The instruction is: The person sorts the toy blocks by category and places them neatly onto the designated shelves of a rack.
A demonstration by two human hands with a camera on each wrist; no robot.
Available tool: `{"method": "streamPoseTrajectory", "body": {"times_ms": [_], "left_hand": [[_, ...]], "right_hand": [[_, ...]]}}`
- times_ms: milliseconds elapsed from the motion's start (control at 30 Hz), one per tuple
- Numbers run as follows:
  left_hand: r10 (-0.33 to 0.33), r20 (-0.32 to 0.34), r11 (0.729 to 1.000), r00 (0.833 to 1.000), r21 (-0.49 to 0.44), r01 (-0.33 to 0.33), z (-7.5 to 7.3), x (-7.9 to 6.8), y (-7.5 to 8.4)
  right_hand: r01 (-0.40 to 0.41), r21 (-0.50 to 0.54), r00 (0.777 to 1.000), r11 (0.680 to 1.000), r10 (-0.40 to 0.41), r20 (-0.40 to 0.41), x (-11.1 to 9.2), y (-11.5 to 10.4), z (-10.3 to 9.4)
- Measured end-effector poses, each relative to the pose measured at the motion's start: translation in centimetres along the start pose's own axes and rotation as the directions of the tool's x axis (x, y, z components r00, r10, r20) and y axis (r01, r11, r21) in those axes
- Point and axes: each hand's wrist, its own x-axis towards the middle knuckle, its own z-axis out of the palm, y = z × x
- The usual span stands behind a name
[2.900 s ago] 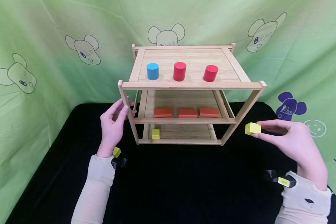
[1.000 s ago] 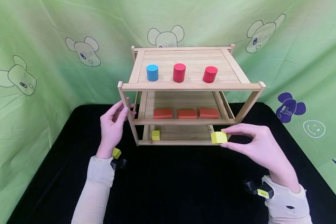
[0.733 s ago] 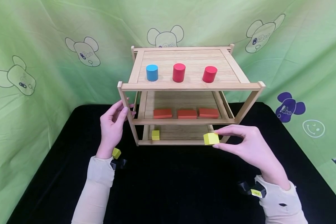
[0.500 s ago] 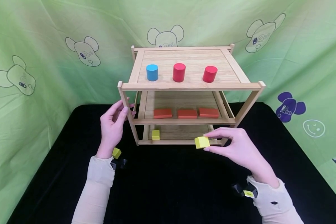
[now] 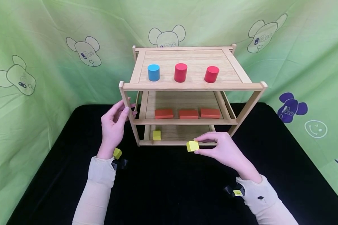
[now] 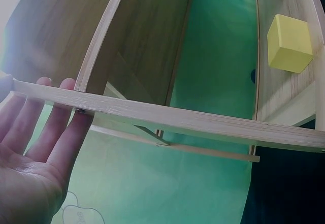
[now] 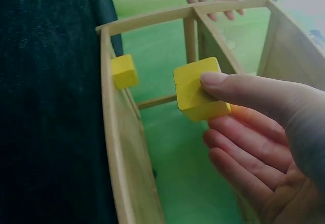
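Observation:
My left hand (image 5: 112, 126) holds the front left post (image 6: 193, 116) of a three-tier wooden shelf (image 5: 194, 87), thumb in front and fingers behind. My right hand (image 5: 223, 148) pinches a yellow cube (image 5: 192, 146) between thumb and fingertips, in front of the bottom tier's front rail. In the right wrist view the thumb presses on one face of this held cube (image 7: 195, 84). Another yellow cube (image 5: 156, 135) rests at the left of the bottom tier. One more yellow cube (image 5: 117, 153) shows beside my left wrist, partly hidden.
On the top tier stand a blue cylinder (image 5: 153, 72) and two red cylinders (image 5: 181, 72). Several red-orange blocks (image 5: 188, 114) lie in a row on the middle tier. Black cloth (image 5: 169, 187) covers the table; a green printed curtain (image 5: 56, 62) hangs behind.
My right hand has carried the yellow cube leftward from right of the shelf to the front of its bottom tier, slightly lower. The left hand stays on the post.

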Motion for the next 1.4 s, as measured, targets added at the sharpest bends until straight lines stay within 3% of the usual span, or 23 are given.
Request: {"method": "streamPoseTrajectory", "body": {"times_ms": [400,700,1033,1400], "left_hand": [[0.005,-0.01,1.0,1.0,-0.001,-0.005,0.2,0.0,0.2],[0.01,-0.019,1.0,1.0,-0.006,-0.01,0.1,0.0,0.0],[-0.001,-0.006,1.0,1.0,-0.019,0.001,0.1,0.0,0.1],[0.003,-0.004,1.0,1.0,-0.011,-0.003,0.0,0.0,0.0]], "right_hand": [[-0.06,0.075,0.998,0.995,0.063,-0.027,0.5,1.7,1.3],[-0.102,0.039,0.992,0.994,0.105,-0.075,0.7,2.3,2.6],[-0.089,-0.002,0.989,0.996,0.088,-0.115,0.9,2.9,3.5],[-0.11,-0.022,0.987,0.994,0.106,-0.124,3.0,2.8,4.3]]}}
